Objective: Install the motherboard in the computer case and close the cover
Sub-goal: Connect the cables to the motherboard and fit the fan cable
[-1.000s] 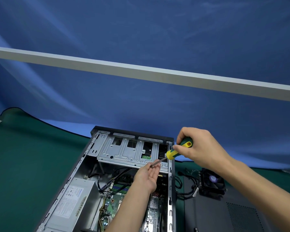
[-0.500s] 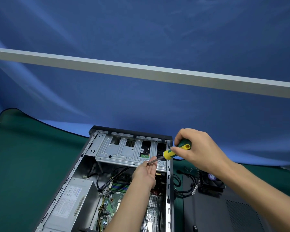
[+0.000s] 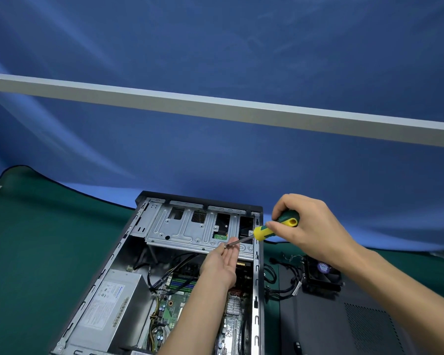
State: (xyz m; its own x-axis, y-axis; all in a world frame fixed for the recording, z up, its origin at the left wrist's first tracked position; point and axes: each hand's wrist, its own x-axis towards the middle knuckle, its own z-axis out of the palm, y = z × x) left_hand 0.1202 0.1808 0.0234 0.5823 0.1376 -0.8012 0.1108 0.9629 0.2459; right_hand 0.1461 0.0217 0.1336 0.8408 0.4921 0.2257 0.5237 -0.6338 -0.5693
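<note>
blue backdrop (image 3: 215, 42), grey bar (image 3: 215, 107), green mat (image 3: 36, 252)

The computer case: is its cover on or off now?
Off. The computer case lies open, showing the motherboard; a dark panel lies beside it.

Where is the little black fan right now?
In the head view, the black fan sits on the right, outside the computer case, just under the right hand's wrist. It rests at the far end of the dark cover panel.

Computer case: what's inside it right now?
Inside the computer case: power supply, green motherboard, black cables, drive cage. The left hand and forearm cover part of the board.
</note>
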